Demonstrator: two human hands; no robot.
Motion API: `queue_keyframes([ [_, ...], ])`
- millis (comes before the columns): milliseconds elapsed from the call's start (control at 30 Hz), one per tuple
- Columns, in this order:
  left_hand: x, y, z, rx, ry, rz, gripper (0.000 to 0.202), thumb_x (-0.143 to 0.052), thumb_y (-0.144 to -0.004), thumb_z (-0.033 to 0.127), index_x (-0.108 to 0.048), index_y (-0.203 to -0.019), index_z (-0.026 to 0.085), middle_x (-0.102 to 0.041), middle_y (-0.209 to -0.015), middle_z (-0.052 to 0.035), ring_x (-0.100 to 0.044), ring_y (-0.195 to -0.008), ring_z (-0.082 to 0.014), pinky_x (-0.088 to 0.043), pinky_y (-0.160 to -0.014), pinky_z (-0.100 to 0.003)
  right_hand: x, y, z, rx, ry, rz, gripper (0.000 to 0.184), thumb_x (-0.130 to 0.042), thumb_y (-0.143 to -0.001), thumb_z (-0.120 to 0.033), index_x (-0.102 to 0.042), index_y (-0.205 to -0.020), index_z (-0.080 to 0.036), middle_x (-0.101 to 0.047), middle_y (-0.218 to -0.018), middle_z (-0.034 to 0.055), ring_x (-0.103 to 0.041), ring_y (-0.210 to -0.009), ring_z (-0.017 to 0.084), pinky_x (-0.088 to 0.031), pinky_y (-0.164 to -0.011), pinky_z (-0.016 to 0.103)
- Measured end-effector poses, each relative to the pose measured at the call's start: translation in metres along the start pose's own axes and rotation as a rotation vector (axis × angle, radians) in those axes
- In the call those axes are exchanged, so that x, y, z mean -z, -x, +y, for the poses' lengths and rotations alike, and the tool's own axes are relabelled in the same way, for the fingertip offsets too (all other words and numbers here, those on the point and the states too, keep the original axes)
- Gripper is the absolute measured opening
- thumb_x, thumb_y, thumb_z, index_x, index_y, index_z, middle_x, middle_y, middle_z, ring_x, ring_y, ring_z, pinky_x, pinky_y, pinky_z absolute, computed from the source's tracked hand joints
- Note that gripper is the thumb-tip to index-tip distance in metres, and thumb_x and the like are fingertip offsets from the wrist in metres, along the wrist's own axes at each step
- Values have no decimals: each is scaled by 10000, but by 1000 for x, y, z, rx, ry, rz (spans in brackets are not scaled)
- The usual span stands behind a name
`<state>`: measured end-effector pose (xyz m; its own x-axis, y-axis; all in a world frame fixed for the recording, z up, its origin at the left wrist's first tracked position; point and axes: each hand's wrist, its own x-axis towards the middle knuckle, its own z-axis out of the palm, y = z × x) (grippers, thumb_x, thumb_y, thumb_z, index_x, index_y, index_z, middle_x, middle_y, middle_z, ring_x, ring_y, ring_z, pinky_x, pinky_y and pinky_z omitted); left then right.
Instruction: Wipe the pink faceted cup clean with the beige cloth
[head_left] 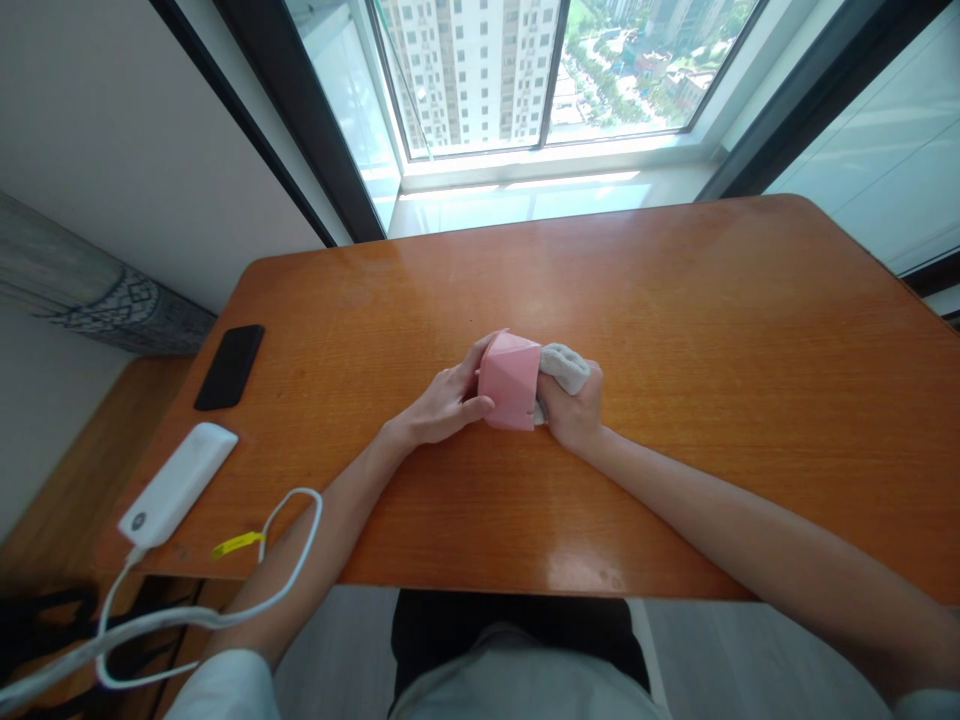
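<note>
- Glossy orange-brown wooden surface, rounded at the corners, filling most of the view and butting up to the sill at the far edge.
- Beyond it a wide window in dark frames, looking down on tower blocks and trees.
- Left hand at the middle of the surface, fingers wrapped over the top and left side of the pink faceted box, thumb pressed to its near face.
- Right hand just beside it, fingers curled tight on the white cloth and held against the box's right side.
- Pink faceted box: matte, pale pink, built of flat triangular faces with sharp edges, resting on the surface between the two hands; plain faces toward the camera.
- White power bank near the left corner, with a small round mark at its near end, too small to read; white cable looping from it off the edge.
- Black phone lying flat behind the power bank, screen dark.
- White cloth, bunched, touching the box's upper right.
- Yellow tag on the cable, any print illegible.
</note>
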<state>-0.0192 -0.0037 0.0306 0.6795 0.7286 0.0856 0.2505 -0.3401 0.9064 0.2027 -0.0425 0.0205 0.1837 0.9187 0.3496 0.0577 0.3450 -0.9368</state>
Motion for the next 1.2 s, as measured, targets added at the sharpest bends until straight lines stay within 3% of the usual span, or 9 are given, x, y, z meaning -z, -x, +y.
queue_keyframes([
  [100,-1,-1,-4,7,6,4,1224,-585,-829,1046,-387,-1722,232,-758,-1025,-59,-709,-966,-308,-542,-974,-437,-1,-5,0,-83,-113,38,315,-803,-860,-378,-619,-650,-231,-551,-648,-36,-478,-601,127,-434,-568,278],
  [200,-4,-2,-7,39,-19,32,1242,-807,-804,884,-307,-1758,265,-733,-1042,-38,-663,-831,-226,-533,-821,-351,-2,-9,0,-144,-198,61,330,-821,-840,-422,-618,-657,-236,-547,-643,-40,-453,-586,127,-434,-568,287],
  [300,-6,-3,-6,60,-18,48,1236,-907,-786,754,-299,-1757,289,-724,-1035,-20,-607,-739,-164,-495,-733,-295,-4,-13,0,-222,-269,70,385,-847,-807,-460,-577,-639,-244,-515,-613,-46,-415,-559,124,-397,-534,286],
  [500,-9,-3,-4,76,-85,79,1323,-1007,-679,710,-334,-1740,295,-654,-850,54,-568,-662,-144,-459,-679,-271,-6,-21,4,-413,-412,76,436,-881,-681,-525,-532,-677,-265,-501,-603,-50,-395,-542,128,-366,-487,272],
  [667,-13,-2,-4,42,-149,149,1328,-999,-691,734,-311,-1746,312,-705,-956,13,-579,-677,-144,-492,-700,-286,-6,-28,3,-554,-495,-22,366,-862,-619,-485,-594,-707,-252,-598,-647,-25,-491,-568,140,-442,-513,271],
  [800,-13,-1,-2,-30,-221,205,1420,-1003,-648,775,-268,-1762,290,-726,-1126,-60,-613,-759,-171,-526,-736,-314,-7,-29,2,-554,-516,-54,299,-860,-588,-391,-611,-672,-248,-613,-615,-33,-477,-543,132,-421,-502,270],
  [967,-16,-1,-2,-101,-261,219,1379,-943,-726,804,-216,-1772,277,-707,-1165,-85,-648,-805,-193,-524,-719,-315,-8,-29,2,-512,-472,-92,280,-826,-654,-417,-619,-721,-241,-598,-629,-37,-508,-547,132,-438,-521,266],
  [1133,-17,1,-2,-112,-331,258,1381,-950,-718,788,-205,-1782,317,-594,-1514,-184,-654,-830,-176,-562,-717,-323,-9,-29,1,-539,-474,-71,304,-833,-620,-419,-611,-716,-235,-592,-650,-34,-482,-580,125,-418,-531,252],
  [1200,-16,1,-2,-115,-343,270,1373,-956,-708,785,-232,-1777,317,-584,-1541,-186,-642,-803,-163,-566,-709,-325,-9,-28,1,-540,-474,-54,314,-840,-609,-417,-603,-704,-234,-584,-650,-37,-468,-587,119,-407,-537,244],
])
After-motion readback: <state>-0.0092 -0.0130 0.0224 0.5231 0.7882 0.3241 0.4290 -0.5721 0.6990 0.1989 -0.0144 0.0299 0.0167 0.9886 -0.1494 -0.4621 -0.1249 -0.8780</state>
